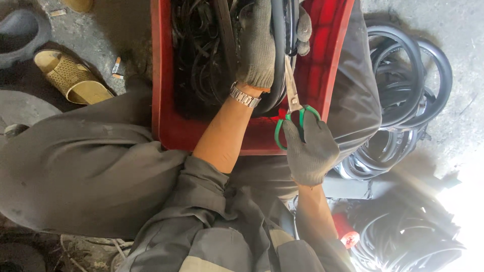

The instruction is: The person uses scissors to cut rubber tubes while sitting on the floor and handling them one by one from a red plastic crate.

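Note:
My left hand (257, 45), in a grey knit glove with a metal watch at the wrist, is closed around a black rubber band (278, 60) held over a red plastic crate (164, 75). In a matching glove, my right hand (310, 148) grips green-handled scissors (292, 95). The blades point up along the rubber band, right beside my left hand. The crate sits between my knees and is filled with tangled black rubber strips (201, 50).
A pile of black rubber rings (408, 75) lies on the concrete floor at the right, with more coils (403, 236) at the lower right. A tan sandal (73, 78) and cigarette butts (116, 68) lie at the upper left.

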